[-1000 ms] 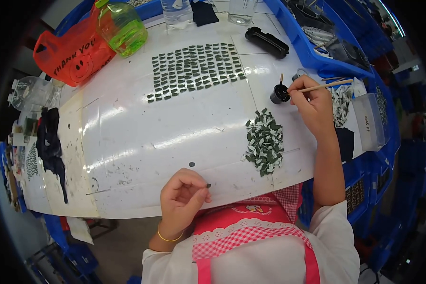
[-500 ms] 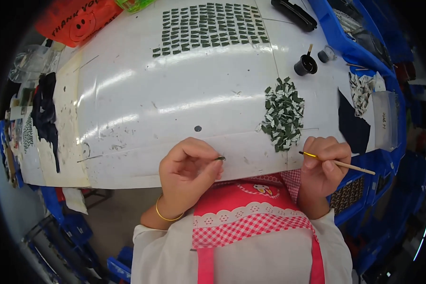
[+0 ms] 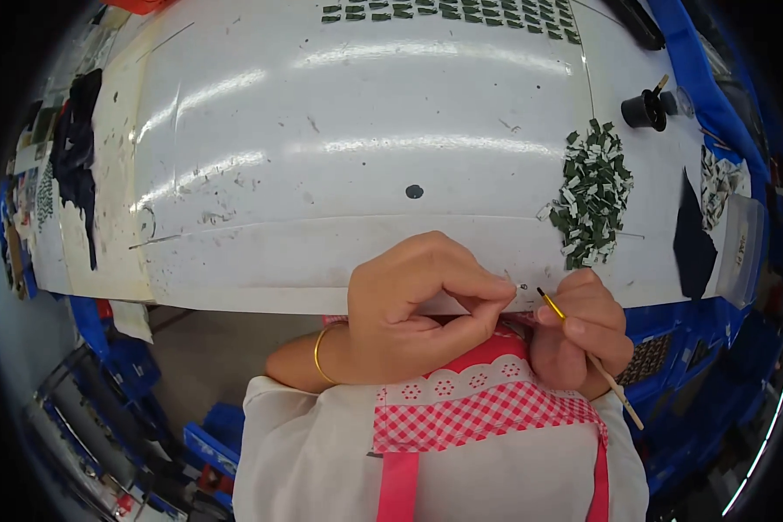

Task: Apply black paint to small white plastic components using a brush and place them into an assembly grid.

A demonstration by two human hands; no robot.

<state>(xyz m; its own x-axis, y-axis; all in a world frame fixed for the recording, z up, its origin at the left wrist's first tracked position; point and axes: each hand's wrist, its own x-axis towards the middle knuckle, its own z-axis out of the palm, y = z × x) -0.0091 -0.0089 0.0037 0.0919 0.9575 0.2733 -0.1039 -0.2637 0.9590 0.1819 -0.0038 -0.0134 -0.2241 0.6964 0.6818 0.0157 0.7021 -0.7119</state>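
Observation:
My left hand [image 3: 426, 313] pinches a tiny piece [image 3: 522, 286] between thumb and forefinger over the table's near edge; its exact kind is too small to make out. In my right hand [image 3: 581, 335] is a thin paintbrush [image 3: 552, 305] with a dark tip, a yellow ferrule and a pale wooden handle slanting down to the right. The brush tip points at the small piece, a short gap away. Just beyond my right hand lies a heap of small dark green and white pieces [image 3: 593, 193].
Similar green pieces [image 3: 448, 12] lie in rows at the table's far side. A black cup [image 3: 644, 111] with a stick stands at the right, near dark cloth [image 3: 694, 239] and a clear plastic box [image 3: 741, 250]. More dark cloth [image 3: 78, 165] lies at the left.
My left hand has moved right and turned, bringing the small piece close to the brush. The brush in my right hand has tilted, its handle end now lower. The view has shifted too.

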